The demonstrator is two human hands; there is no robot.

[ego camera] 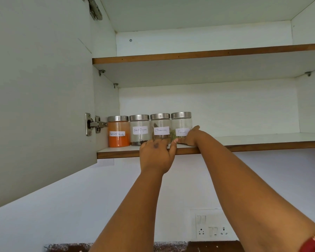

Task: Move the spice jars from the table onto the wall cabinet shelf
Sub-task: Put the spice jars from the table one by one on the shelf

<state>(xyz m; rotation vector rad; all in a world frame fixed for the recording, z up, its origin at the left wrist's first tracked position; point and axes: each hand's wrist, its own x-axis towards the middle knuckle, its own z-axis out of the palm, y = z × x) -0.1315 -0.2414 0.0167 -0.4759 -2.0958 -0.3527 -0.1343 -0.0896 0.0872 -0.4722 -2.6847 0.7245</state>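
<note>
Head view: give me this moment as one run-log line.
shelf: four jars in row | left hand: touching cinnamon jar | right hand: holding fennel jar | cabinet door: open

The lower cabinet shelf (262,140), white with a brown front edge, is carrying four lidded glass jars in a row at its left end: the red chilli powder jar (118,131), black pepper jar (139,130), cinnamon jar (160,127) and fennel jar (181,125), standing upright, sides nearly touching.
</note>
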